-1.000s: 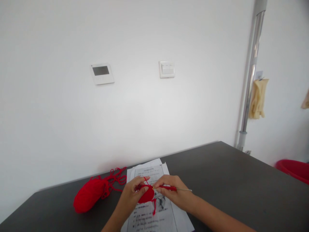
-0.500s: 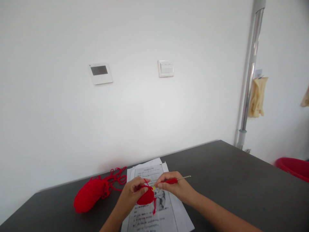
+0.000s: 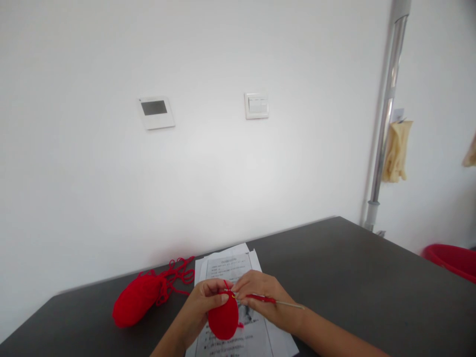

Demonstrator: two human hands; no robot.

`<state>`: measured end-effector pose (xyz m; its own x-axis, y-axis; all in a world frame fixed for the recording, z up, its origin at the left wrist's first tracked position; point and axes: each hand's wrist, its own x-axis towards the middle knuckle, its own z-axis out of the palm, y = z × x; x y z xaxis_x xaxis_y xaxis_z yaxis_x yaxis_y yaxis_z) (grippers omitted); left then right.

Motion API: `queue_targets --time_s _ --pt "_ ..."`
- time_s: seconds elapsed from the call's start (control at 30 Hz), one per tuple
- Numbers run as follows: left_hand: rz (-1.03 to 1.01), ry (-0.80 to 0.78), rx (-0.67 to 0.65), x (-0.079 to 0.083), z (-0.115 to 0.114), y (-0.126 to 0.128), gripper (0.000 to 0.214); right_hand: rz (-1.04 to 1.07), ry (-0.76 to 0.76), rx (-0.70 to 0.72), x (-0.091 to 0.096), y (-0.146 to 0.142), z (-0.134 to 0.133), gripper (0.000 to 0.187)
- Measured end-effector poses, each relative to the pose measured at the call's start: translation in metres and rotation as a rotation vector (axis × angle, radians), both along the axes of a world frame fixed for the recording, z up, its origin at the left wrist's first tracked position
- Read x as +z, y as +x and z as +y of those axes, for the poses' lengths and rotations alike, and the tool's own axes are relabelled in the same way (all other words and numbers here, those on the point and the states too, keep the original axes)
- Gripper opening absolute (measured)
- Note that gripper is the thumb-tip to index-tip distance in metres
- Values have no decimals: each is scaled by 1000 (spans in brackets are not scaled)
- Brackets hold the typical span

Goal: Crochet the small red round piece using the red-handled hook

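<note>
A flat oval red crochet piece hangs from my left hand, its top edge pinched between thumb and fingers. My right hand is closed around a crochet hook with a red grip, whose metal shaft points back over the wrist. The fingertips of that hand meet the upper right edge of the piece, beside a small yellow loop that looks like a stitch marker. A short red yarn tail sticks out at the piece's right side.
Under my hands lie printed sheets on the dark table. To the left rests a red yarn ball with loose strands. Behind the table stands a white wall; a red rounded object shows beyond the right edge.
The crochet piece has swung upright and lower, showing more of its face. My right hand has come closer to its top edge, and the hook's shaft now tilts downward to the right.
</note>
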<state>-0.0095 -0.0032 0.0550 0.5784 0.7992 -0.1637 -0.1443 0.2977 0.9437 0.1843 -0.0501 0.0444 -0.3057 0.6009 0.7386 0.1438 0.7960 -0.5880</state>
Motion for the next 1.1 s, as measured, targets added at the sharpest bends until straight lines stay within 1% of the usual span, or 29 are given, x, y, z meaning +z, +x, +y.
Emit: queue_targets --time_s 0.07,0.1,0.2,0.27,0.37,0.47,0.53,0.6,0.67,0.73,0.83,0.93,1.0,1.1 --pt "-5 -5 -8 0 -1 0 30 -95 110 -2 0 1 1 15" --pt "-2 5 -13 -1 -1 0 30 -135 137 -1 0 1 1 17" --pt "35 64 -14 -6 3 -1 32 -181 125 7 0 1 2 18" --pt "96 140 -15 -8 7 -3 34 -137 49 -10 0 0 1 16" --pt "250 352 -18 -7 13 -8 32 -15 -137 -40 -2 -1 -1 14" --pt "378 635 40 -2 16 -13 28 83 -281 -31 -5 -3 0 16" --pt "428 726 95 0 16 -14 26 121 -325 -19 -7 -3 1 18" --pt "442 709 126 0 16 -15 26 145 -352 -14 -7 -4 2 20" --pt "398 619 114 -2 15 -13 28 166 -370 -19 -6 -5 1 21" --pt "313 508 90 -6 14 -9 32 179 -369 -32 -6 -6 1 21" --pt "216 381 83 -11 11 -1 54 182 -311 -47 -8 -7 0 19" --pt "158 314 67 -13 7 6 68 176 -249 -64 -11 -8 1 19" --pt "147 284 63 -13 5 9 73 175 -238 -76 -12 -9 2 20" --pt "155 280 69 -13 5 10 79 176 -245 -93 -14 -10 3 21"
